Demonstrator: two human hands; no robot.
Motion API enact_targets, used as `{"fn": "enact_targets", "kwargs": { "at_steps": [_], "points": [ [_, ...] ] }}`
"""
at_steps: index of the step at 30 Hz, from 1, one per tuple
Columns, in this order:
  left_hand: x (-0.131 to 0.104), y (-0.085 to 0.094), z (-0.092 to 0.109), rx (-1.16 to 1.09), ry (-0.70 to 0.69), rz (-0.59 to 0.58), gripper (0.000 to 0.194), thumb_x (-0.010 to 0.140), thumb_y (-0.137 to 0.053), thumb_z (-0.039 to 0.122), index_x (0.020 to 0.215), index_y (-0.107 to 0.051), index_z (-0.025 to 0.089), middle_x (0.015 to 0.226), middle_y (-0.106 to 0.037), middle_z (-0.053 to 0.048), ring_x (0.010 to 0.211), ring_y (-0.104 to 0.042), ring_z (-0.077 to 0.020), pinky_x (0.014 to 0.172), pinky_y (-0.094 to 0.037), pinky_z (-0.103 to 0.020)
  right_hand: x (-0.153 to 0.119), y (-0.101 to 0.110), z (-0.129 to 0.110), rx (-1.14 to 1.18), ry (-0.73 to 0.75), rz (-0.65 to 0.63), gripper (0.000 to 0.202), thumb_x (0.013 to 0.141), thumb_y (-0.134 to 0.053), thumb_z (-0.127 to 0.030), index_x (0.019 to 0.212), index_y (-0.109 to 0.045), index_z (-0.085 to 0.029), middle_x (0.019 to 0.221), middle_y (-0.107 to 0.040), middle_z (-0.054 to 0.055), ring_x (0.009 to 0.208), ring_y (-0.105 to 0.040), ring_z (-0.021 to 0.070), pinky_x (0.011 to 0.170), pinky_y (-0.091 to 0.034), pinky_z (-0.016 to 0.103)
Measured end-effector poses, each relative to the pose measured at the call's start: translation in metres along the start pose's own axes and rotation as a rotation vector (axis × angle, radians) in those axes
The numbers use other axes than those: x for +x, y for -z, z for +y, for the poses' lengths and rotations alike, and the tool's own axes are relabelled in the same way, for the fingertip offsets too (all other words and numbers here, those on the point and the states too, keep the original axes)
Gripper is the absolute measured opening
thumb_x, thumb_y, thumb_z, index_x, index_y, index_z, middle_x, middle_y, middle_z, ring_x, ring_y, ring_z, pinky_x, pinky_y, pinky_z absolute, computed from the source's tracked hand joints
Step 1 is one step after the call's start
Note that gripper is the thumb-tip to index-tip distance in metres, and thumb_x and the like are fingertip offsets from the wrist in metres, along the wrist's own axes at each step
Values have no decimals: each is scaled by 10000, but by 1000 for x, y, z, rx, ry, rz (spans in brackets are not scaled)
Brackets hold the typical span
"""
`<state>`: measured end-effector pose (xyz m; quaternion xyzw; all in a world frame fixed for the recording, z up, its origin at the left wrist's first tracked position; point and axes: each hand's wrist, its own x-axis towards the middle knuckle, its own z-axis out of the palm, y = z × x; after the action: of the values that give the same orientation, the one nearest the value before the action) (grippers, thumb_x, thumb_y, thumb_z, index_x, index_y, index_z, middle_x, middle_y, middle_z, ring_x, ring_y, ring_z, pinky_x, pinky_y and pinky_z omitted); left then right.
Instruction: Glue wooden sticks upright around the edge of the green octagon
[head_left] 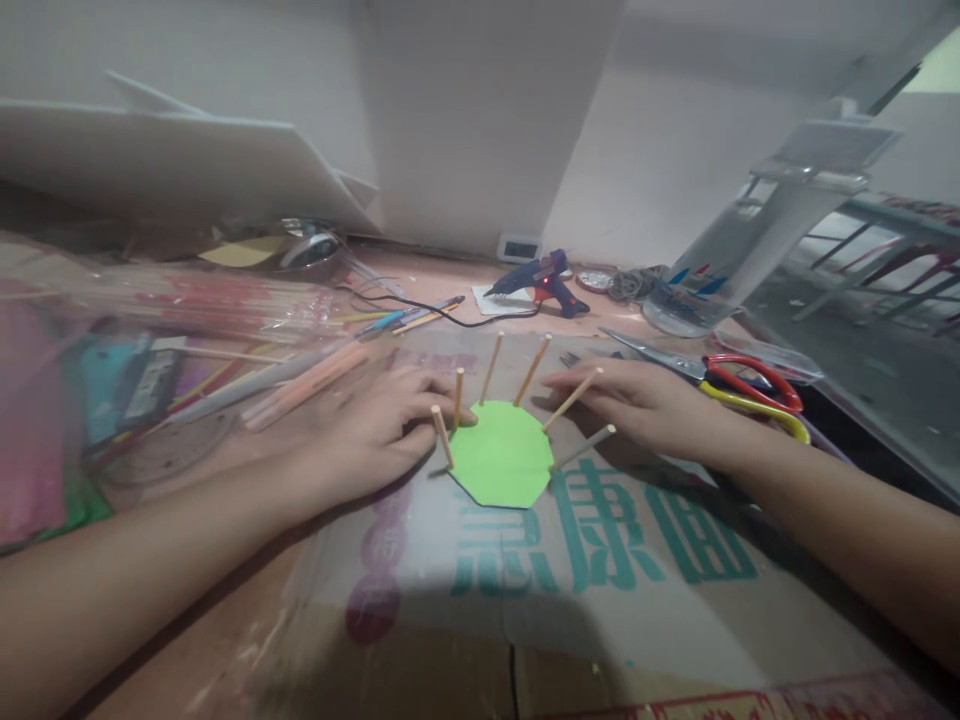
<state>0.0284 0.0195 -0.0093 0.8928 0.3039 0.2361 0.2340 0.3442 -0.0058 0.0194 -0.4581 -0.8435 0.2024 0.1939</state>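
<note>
A bright green octagonal piece [501, 455] lies flat on the cardboard, with several thin wooden sticks [531, 370] standing up from its edge, some leaning outward. My left hand [382, 420] rests at the piece's left side, its fingers loosely bent and apart, their tips by the left sticks and the green edge. Opposite, my right hand [637, 400] lies low behind the right-hand sticks, fingers reaching left and holding nothing that I can see. Part of its fingers is hidden behind a leaning stick.
A blue glue gun [551, 285] with a red light sits at the back, its cable running left. Scissors [750, 390] lie beyond my right wrist, near a clear plastic jug [735, 240]. Bagged sticks [225, 305] and pens [315, 385] crowd the left. Printed cardboard [525, 620] covers the table.
</note>
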Motion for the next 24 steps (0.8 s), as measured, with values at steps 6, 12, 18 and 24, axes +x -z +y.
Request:
{"fn": "enact_targets", "kwargs": {
  "at_steps": [6,12,18,24],
  "points": [
    [-2,-6,-6,-1,-23,39,248,904,-547,210,1027,-762,225,1101,-699,-62,1067,-640,-224,965,-496,-375,-55,1,-56,-226,249,153,279,901,-535,-154,1048,-692,-332,889,-753,61,813,-717,245,695,-620,389],
    [-2,-9,-6,10,-119,76,238,877,-565,161,1028,-747,187,1112,-753,-60,1110,-661,-225,1015,-496,-392,-69,-55,-105,-416,347,-100,278,939,-502,-94,1188,-627,-104,1573,-460,226,1474,-430,325,1139,-499,466],
    [-6,-13,-4,5,-120,103,285,839,-554,104,1052,-730,175,1080,-769,-45,1061,-681,-204,982,-513,-356,-45,-81,-99,-533,168,-65,368,954,-412,-13,1289,-562,1,1500,-488,328,1409,-493,383,1101,-508,531],
    [-4,-11,-2,77,-130,41,276,877,-551,153,1074,-743,176,1078,-716,-73,1058,-637,-234,961,-480,-391,-35,-84,-109,-679,232,62,355,869,-417,32,1155,-627,26,1369,-601,349,1298,-593,421,1077,-520,564]
  ]
}}
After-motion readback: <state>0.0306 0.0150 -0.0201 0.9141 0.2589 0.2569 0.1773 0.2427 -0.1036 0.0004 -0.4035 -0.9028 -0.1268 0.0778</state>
